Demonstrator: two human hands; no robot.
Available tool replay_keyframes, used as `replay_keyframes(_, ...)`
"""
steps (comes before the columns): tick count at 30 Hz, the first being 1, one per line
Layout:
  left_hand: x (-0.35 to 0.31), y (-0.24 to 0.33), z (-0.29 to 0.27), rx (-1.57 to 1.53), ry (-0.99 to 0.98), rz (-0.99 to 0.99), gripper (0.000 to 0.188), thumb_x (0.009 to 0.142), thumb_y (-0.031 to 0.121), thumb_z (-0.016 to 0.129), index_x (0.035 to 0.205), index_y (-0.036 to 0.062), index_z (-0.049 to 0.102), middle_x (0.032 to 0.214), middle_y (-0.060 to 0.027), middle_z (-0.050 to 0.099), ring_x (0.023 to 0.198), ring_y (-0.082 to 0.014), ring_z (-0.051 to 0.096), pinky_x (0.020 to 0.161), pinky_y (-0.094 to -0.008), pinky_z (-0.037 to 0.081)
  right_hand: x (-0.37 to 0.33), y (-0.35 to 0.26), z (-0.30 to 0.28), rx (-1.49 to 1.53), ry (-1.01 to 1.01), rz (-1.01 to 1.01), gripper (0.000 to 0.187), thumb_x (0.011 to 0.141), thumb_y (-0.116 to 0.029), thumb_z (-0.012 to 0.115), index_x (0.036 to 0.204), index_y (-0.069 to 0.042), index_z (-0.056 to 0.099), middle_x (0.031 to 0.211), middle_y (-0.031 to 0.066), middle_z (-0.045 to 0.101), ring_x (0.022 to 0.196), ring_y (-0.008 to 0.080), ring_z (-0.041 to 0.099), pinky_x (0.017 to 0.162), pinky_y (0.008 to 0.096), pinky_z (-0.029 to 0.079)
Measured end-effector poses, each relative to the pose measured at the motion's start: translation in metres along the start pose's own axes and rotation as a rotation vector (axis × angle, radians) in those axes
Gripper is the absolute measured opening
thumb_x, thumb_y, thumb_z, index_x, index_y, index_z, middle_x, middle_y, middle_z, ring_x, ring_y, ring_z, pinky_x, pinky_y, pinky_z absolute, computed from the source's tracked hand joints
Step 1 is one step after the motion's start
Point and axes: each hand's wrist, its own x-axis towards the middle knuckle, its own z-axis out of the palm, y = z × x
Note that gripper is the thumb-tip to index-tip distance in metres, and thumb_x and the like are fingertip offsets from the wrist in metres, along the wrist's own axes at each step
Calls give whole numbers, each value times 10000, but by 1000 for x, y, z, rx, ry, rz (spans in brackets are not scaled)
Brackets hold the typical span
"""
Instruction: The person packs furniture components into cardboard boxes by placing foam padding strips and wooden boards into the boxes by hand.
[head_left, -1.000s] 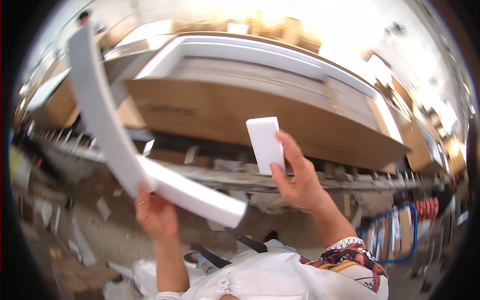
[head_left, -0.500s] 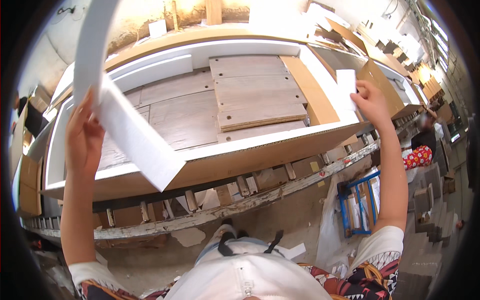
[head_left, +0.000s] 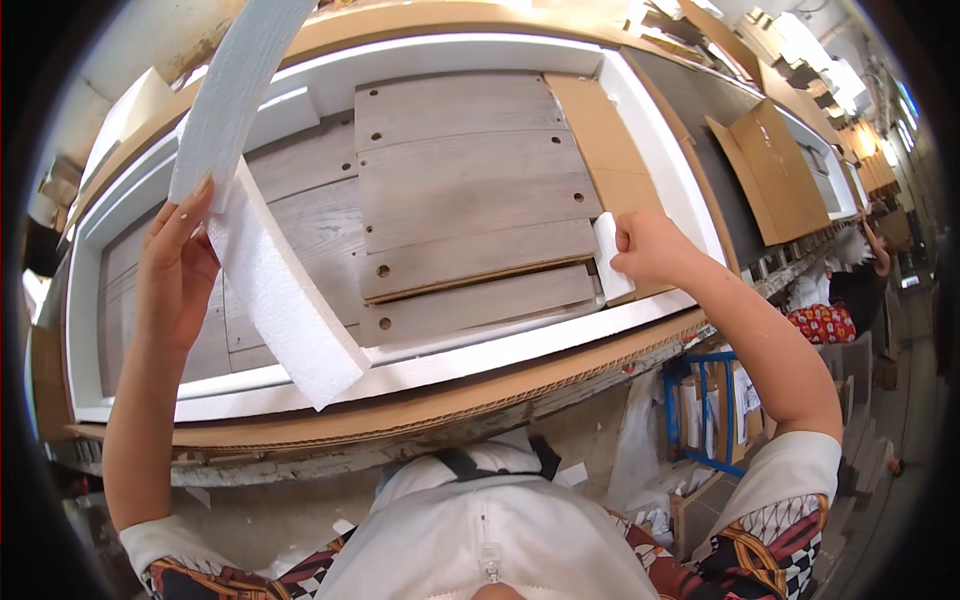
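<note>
A long cardboard box (head_left: 440, 418) lies in front of me, lined with white foam (head_left: 500, 350). Inside it are grey wood-grain panels (head_left: 465, 190) with small dark holes, some stacked higher, and a brown cardboard strip (head_left: 605, 145) at their right end. My left hand (head_left: 180, 265) is closed on two white foam strips, above the box's left part. One foam strip (head_left: 280, 300) slants down toward the near wall; the other strip (head_left: 230, 90) rises toward the far side. My right hand (head_left: 655, 248) grips a small white foam block (head_left: 605, 262) beside the panel stack's right end.
Another box with a raised cardboard flap (head_left: 770, 175) stands on the right. A blue metal rack (head_left: 705, 415) with flat pieces is on the floor at the lower right. A person in red patterned clothing (head_left: 825, 322) is farther right.
My right hand has brought the small foam block left and down, from above the right foam wall to beside the panel stack. My left hand still holds the strips; the view has shifted closer over the box.
</note>
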Motion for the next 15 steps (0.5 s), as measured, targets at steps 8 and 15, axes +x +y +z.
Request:
replay_keyframes(8, -5, -11, 60, -63, 25, -85, 245, 832, 214, 625, 957, 13, 566, 890, -66, 618, 828, -119, 594, 770, -272, 465, 25, -2, 22, -297, -153, -223, 93, 701, -103, 612, 716, -12, 603, 712, 178, 614, 723, 332, 602, 653, 406, 474)
replay_keyframes(15, 3, -23, 75, -128, -37, -139, 264, 802, 238, 676, 967, 46, 602, 933, -26, 603, 890, -106, 530, 808, -291, 409, 10, -17, -38, 72, -78, -163, 123, 741, -88, 599, 806, 13, 569, 739, 188, 605, 672, 300, 601, 600, 357, 477)
